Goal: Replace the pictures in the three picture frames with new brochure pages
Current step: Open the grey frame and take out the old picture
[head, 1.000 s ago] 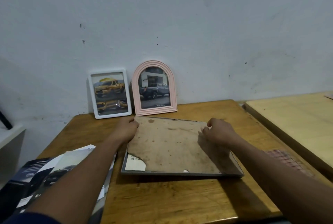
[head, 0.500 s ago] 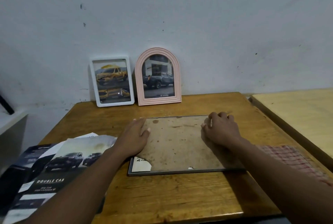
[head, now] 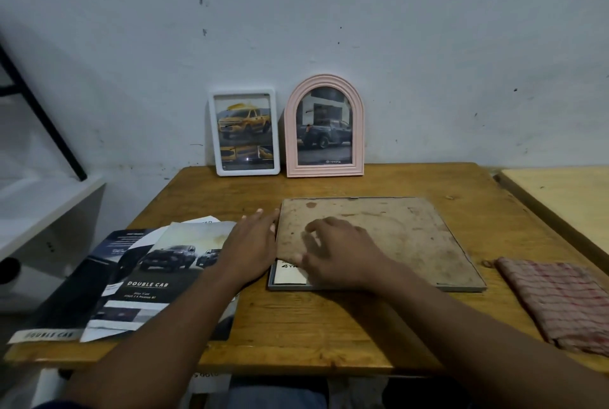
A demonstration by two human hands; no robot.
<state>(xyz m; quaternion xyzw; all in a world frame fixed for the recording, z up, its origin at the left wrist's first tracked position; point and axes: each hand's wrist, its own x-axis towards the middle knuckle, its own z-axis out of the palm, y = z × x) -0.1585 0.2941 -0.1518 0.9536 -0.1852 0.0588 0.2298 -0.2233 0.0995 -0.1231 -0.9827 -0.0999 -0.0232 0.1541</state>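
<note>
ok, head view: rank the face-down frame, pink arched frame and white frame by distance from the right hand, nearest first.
1. Face-down frame: directly under the right hand.
2. Pink arched frame: against the wall, straight behind.
3. White frame: against the wall, further left.

Head-camera view of a person at work: the left forearm point(head: 171, 326) and right forearm point(head: 461, 319) are uncovered along their whole visible length, from the wrists down to the lower border. The left hand point(head: 253, 247) and the right hand point(head: 339, 253) are bare, and the left shows short, rounded fingernails that catch the dim light at the fingertips. A sliver of dark navy-blue sleeve point(head: 46, 404) shows in the lower left corner, at the top of the left arm, its fabric too shadowed to identify. At bottom centre, faded blue, denim-like cloth point(head: 276, 397) covers the lap; its cut cannot be made out.
</note>
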